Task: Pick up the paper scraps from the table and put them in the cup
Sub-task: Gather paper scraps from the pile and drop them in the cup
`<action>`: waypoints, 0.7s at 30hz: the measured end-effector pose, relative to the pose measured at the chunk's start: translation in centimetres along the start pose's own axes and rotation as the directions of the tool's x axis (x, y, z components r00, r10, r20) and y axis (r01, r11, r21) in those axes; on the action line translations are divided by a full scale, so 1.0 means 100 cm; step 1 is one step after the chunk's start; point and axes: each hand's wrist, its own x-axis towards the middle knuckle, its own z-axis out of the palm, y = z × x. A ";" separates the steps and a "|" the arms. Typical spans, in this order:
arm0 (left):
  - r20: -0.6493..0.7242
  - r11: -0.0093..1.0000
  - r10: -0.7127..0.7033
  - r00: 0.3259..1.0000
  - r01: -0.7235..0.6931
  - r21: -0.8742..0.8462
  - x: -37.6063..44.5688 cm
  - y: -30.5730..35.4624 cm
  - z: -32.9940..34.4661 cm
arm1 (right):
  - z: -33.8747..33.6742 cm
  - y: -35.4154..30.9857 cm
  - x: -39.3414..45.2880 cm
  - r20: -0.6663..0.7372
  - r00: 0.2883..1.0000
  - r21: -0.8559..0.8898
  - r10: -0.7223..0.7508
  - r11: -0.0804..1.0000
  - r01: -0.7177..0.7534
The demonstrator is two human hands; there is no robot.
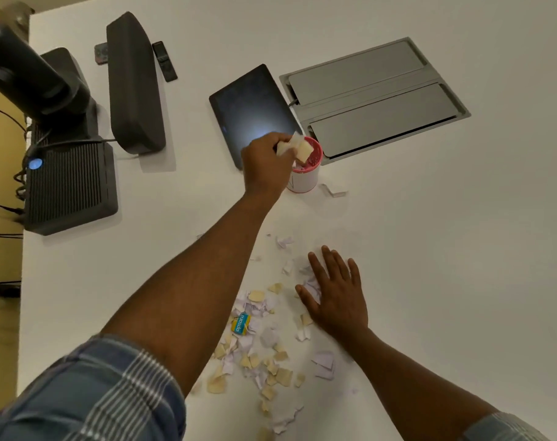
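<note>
A white cup (305, 178) with a pink inside stands on the white table (446, 249). My left hand (264, 163) is stretched out over its near-left rim and pinches a bunch of white and tan paper scraps (298, 148) above the cup's mouth. Several torn scraps (264, 354), white, lilac and tan, lie scattered on the table close to me. My right hand (337, 294) rests flat with straight fingers on the right part of that pile, with some scraps under its fingers. A small blue and yellow wrapper (241, 323) lies among the scraps.
A dark tablet (251, 106) lies just behind the cup, a grey metal cable hatch (376, 97) to its right. At the left stand a dark speaker bar (134, 84), a camera (32, 71) and a ribbed black box (67, 186) with cables. A folded white scrap (334, 190) lies right of the cup.
</note>
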 end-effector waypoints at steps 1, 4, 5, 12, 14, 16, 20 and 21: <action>0.003 0.998 0.034 0.999 -0.034 0.048 0.008 0.001 0.007 | 0.000 0.000 0.000 -0.010 1.000 0.006 0.005 1.000 -0.005; 0.070 0.967 0.105 0.992 -0.119 0.228 0.027 -0.003 0.027 | 0.000 0.000 -0.001 -0.029 1.000 0.017 0.006 1.000 -0.005; 0.125 0.941 0.121 0.985 -0.154 0.301 0.031 -0.006 0.033 | 0.000 0.000 -0.001 -0.037 0.999 0.024 0.004 1.000 -0.003; 0.368 0.786 0.065 0.927 -0.275 0.554 0.042 -0.006 0.054 | 0.000 0.000 -0.001 -0.026 1.000 0.017 0.006 1.000 -0.006; 0.359 0.787 0.074 0.931 -0.276 0.552 0.046 -0.003 0.053 | 0.000 -0.001 -0.001 -0.027 1.000 0.012 0.004 1.000 -0.004; 0.353 0.786 0.069 0.933 -0.269 0.557 0.048 0.001 0.050 | 0.000 0.000 -0.001 -0.018 1.000 0.012 0.005 1.000 -0.005; 0.309 0.823 0.101 0.946 -0.254 0.508 0.041 0.005 0.038 | 0.001 -0.001 -0.001 -0.012 1.000 0.020 0.002 1.000 -0.002; 0.276 0.842 0.119 0.954 -0.244 0.481 0.036 0.004 0.033 | 0.000 -0.001 -0.001 -0.012 1.000 0.028 0.000 1.000 0.000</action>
